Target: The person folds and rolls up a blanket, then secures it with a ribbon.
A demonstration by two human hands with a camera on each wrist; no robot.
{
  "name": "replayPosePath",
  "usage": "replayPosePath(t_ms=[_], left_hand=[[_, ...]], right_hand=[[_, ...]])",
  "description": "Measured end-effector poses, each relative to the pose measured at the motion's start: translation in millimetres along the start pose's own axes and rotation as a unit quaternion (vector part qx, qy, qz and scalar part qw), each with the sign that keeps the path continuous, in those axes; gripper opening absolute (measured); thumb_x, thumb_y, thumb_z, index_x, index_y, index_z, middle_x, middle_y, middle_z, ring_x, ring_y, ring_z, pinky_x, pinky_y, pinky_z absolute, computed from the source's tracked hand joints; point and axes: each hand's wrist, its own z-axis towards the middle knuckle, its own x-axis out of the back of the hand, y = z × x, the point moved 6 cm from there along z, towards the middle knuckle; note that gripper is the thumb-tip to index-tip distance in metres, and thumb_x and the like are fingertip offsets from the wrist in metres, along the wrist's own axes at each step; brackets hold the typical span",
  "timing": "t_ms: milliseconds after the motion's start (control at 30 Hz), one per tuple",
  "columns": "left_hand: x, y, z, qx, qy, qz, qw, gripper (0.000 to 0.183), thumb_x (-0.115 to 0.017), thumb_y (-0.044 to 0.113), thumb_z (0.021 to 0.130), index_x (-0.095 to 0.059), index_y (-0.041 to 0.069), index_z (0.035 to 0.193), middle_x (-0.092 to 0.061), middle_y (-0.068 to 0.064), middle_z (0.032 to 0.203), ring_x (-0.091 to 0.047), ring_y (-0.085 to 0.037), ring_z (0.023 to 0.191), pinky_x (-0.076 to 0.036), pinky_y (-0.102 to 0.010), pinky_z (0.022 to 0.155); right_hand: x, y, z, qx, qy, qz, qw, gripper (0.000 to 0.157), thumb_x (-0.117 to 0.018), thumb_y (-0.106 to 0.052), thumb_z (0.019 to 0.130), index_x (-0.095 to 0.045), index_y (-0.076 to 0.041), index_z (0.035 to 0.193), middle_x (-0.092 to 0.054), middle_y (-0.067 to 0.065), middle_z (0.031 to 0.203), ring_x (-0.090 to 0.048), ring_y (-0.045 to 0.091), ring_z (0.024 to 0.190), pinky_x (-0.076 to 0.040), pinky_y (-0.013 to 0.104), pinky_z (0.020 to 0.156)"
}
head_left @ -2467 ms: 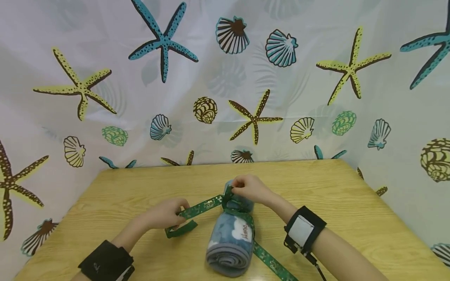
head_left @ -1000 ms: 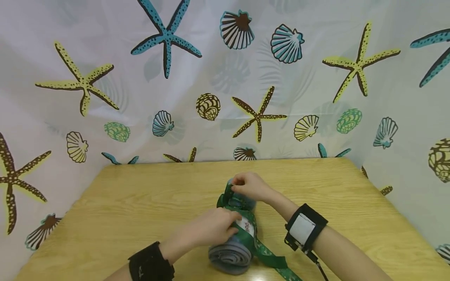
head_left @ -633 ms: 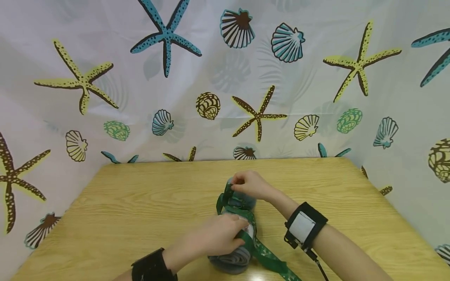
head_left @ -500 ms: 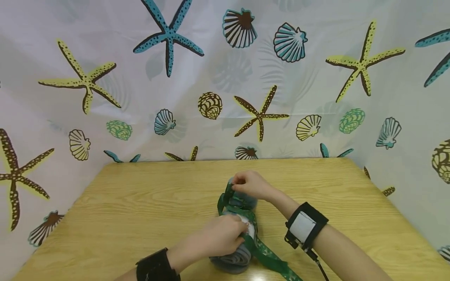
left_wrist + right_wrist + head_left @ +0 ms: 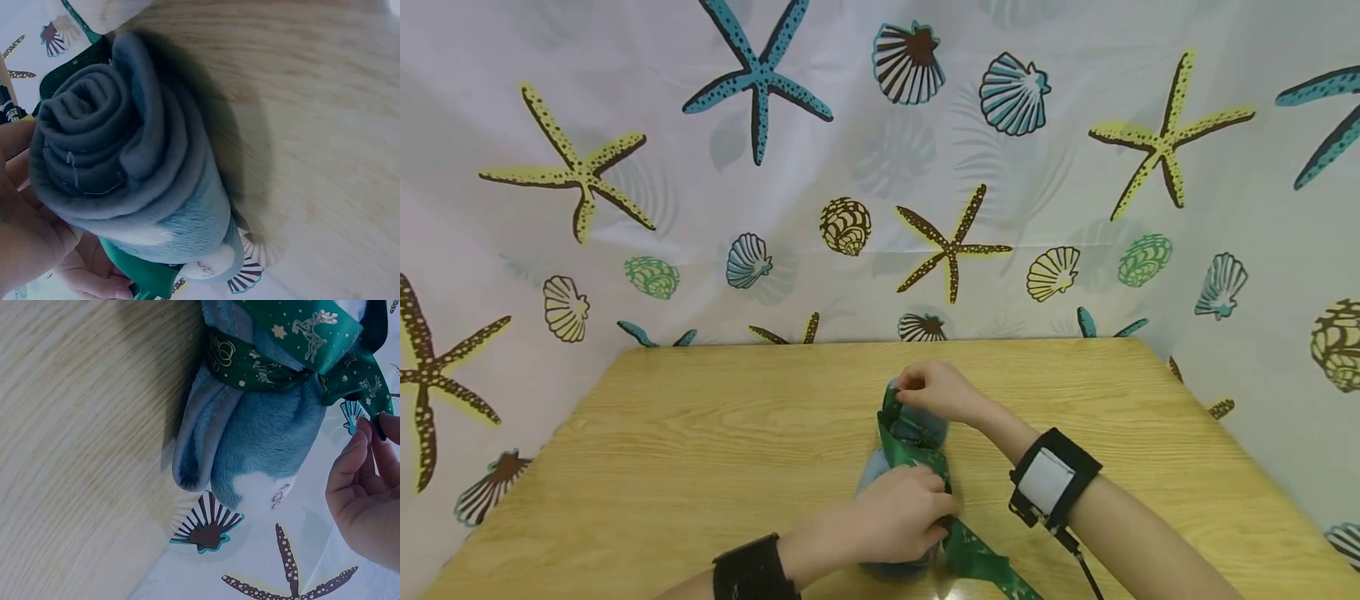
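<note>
A rolled blue fleece blanket lies lengthwise on the table; its grey spiral end faces the left wrist camera. Green ribbon with gold and white prints is tied round its waist. My right hand pinches a raised loop of that ribbon at the far end, between thumb and fingertips. Over the near half of the roll, my left hand has its fingers curled on the other length of ribbon, drawn across to the right. Part of the roll is hidden beneath the left hand.
The wooden table extends to both sides of the roll. A loose ribbon tail trails toward the front edge. Behind hangs a white curtain with starfish and shells. Each wrist wears a black strap, and a cable hangs from the right one.
My left hand has come from the left across the roll, bringing its ribbon length over to the right side. The right hand keeps its pinch on the loop, almost still.
</note>
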Motion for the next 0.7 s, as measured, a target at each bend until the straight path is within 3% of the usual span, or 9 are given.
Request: replayPosePath(t_ms=[100,167,200,267,333,400,467,600,700], left_hand=[[5.8,-5.3,-4.7,0.016,0.034,-0.031,0.9988,0.022,-0.07,0.02,0.082,-0.069,0.012,0.102,-0.063,0.004,0.085,-0.057,-0.005,0.076,-0.042,-0.013,0.067],[14.8,-18.7,-11.1,0.059,0.07,-0.092,0.9916,0.018,-0.068,0.014,0.084,-0.069,0.007,0.1,-0.064,0.001,0.085,-0.057,-0.008,0.076,-0.043,-0.016,0.068],[20.4,-28.7,-15.4,0.092,0.093,-0.125,0.9836,0.014,-0.067,0.011,0.084,-0.069,0.005,0.097,-0.064,-0.001,0.085,-0.058,-0.009,0.076,-0.044,-0.018,0.068],[31.3,-54.4,-26.8,0.172,0.137,-0.183,0.958,0.008,-0.064,0.006,0.085,-0.068,0.003,0.091,-0.064,-0.002,0.082,-0.057,-0.012,0.074,-0.046,-0.022,0.065],[37.7,-83.9,-38.5,0.26,0.157,-0.238,0.9225,0.007,-0.061,0.005,0.086,-0.067,0.003,0.089,-0.063,-0.001,0.08,-0.056,-0.013,0.073,-0.046,-0.026,0.065],[40.2,-110.4,-48.5,0.326,0.167,-0.273,0.8896,0.006,-0.061,0.006,0.087,-0.066,0.003,0.088,-0.062,-0.001,0.08,-0.056,-0.014,0.072,-0.047,-0.029,0.064],[37.3,-131.5,-54.9,0.363,0.159,-0.305,0.8658,0.009,-0.061,0.009,0.088,-0.066,0.003,0.09,-0.062,-0.002,0.082,-0.057,-0.015,0.075,-0.047,-0.032,0.067],[20.9,-154.3,-60.4,0.383,0.128,-0.367,0.838,0.018,-0.063,0.016,0.088,-0.067,0.003,0.099,-0.064,-0.004,0.091,-0.059,-0.019,0.085,-0.048,-0.036,0.074],[6.6,-158.7,-59.6,0.369,0.1,-0.405,0.8305,0.033,-0.064,0.022,0.088,-0.063,0.002,0.114,-0.063,-0.008,0.103,-0.058,-0.024,0.097,-0.047,-0.04,0.081]], right_hand=[[-0.5,1,1,0.0,0.0,0.001,1.0,0.009,-0.06,-0.011,0.089,-0.066,-0.006,0.092,-0.062,0.0,0.084,-0.056,0.011,0.075,-0.046,0.028,0.066],[-0.7,2,1,0.001,0.0,0.004,1.0,0.009,-0.061,-0.011,0.089,-0.067,-0.005,0.092,-0.063,-0.001,0.083,-0.056,0.011,0.075,-0.046,0.028,0.066],[-0.4,2,2,0.003,0.001,0.004,1.0,0.009,-0.061,-0.011,0.088,-0.067,-0.005,0.092,-0.063,-0.001,0.083,-0.056,0.011,0.074,-0.046,0.028,0.066],[-0.3,1,4,0.01,0.002,0.002,1.0,0.01,-0.061,-0.01,0.088,-0.067,-0.004,0.092,-0.064,0.0,0.082,-0.056,0.011,0.074,-0.046,0.028,0.067],[0.1,0,6,0.015,0.004,-0.001,1.0,0.011,-0.06,-0.009,0.088,-0.068,-0.003,0.092,-0.065,0.001,0.083,-0.057,0.012,0.075,-0.047,0.029,0.068],[-0.2,-1,8,0.013,0.005,0.0,1.0,0.012,-0.058,-0.009,0.089,-0.068,-0.003,0.094,-0.065,0.002,0.085,-0.058,0.012,0.076,-0.047,0.029,0.069],[-1.2,-3,9,0.01,0.008,0.002,1.0,0.014,-0.057,-0.008,0.09,-0.068,-0.002,0.097,-0.066,0.003,0.087,-0.058,0.013,0.077,-0.047,0.029,0.069],[-7.9,-6,13,0.006,0.019,0.01,1.0,0.012,-0.061,-0.007,0.087,-0.068,-0.001,0.095,-0.066,0.004,0.083,-0.059,0.012,0.072,-0.048,0.026,0.063],[-13.9,-9,16,0.001,0.032,0.019,0.999,0.006,-0.065,-0.007,0.084,-0.066,-0.002,0.088,-0.064,0.003,0.076,-0.058,0.011,0.066,-0.047,0.024,0.057]])
